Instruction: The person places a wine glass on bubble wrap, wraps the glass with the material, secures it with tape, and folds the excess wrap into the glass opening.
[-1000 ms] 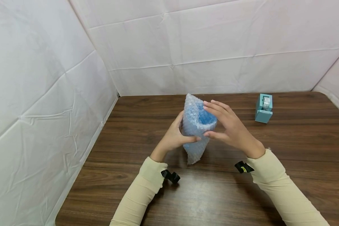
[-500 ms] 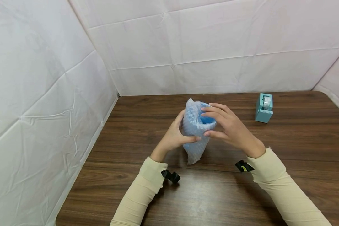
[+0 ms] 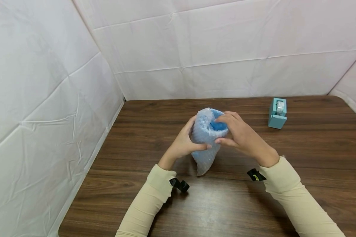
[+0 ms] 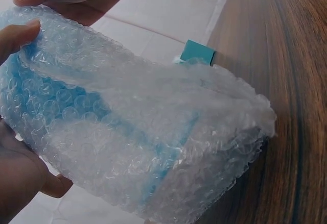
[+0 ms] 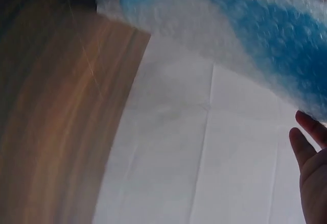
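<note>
A roll of bubble wrap [image 3: 203, 144] stands tilted over the table, its open top showing a blue interior [image 3: 217, 126]. My left hand [image 3: 181, 143] grips its left side, thumb across the near face and fingers behind. At the upper rim, my right hand [image 3: 244, 135] has its fingers bent over into the opening and its thumb outside the edge. Up close in the left wrist view, the bubble wrap [image 4: 127, 112] has overlapping clear layers with blue beneath. My right hand [image 5: 317, 173] appears at the lower right of its own wrist view. What lies inside the wrap is hidden.
A teal tape dispenser [image 3: 277, 113] stands at the back right of the dark wooden table [image 3: 142, 131]. White cloth walls [image 3: 219, 49] enclose the back and sides. Each wrist wears a black camera mount [image 3: 179, 185].
My right fingers have bent down into the top of the bubble wrap. Its tall pointed upper corner has folded lower and the opening looks rounder. My left hand keeps its hold.
</note>
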A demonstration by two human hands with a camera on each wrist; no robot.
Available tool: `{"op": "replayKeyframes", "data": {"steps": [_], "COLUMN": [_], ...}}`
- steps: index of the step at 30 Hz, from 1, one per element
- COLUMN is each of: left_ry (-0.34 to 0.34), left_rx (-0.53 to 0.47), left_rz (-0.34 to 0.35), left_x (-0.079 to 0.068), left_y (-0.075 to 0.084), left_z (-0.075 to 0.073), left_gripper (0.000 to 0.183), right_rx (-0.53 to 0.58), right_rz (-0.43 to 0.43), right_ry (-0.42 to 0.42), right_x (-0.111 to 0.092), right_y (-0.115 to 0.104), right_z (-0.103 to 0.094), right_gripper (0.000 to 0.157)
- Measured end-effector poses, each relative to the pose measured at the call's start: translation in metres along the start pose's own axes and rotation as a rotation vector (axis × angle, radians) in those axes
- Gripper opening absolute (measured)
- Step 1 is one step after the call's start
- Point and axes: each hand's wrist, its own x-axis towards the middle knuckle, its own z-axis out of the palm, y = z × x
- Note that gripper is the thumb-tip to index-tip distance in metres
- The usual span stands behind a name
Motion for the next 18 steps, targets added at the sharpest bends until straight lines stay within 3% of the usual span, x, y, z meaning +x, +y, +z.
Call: {"op": "replayKeyframes", "data": {"steps": [5,8,13,18], "left_ry": [0.016,0.028,0.028,0.021], "left_rx": [-0.009,-0.018,-0.037,-0.052], "left_rz": [0.017,0.023,0.063,0.107], "left_x": [0.003,0.006,0.006,0.007], "left_y": [-0.016,-0.028,-0.031,-0.032], "left_z": [0.000,0.000,0.000,0.000], "left_gripper": [0.098,0.100,0.098,0.099], "right_rx": [0.162,0.298,0.543,0.649], "right_rz": [0.056,0.142,0.349,0.503], "right_ry": [0.098,0.147,0.127,0.126], "right_x": [-0.003,-0.005,-0.006,-0.003], "right_y": [-0.006,-0.011,-0.020,-0.025], "right_z": [0.009,0.014,0.018,0.020], "right_gripper": [0.076,0.085,0.107,0.115]}}
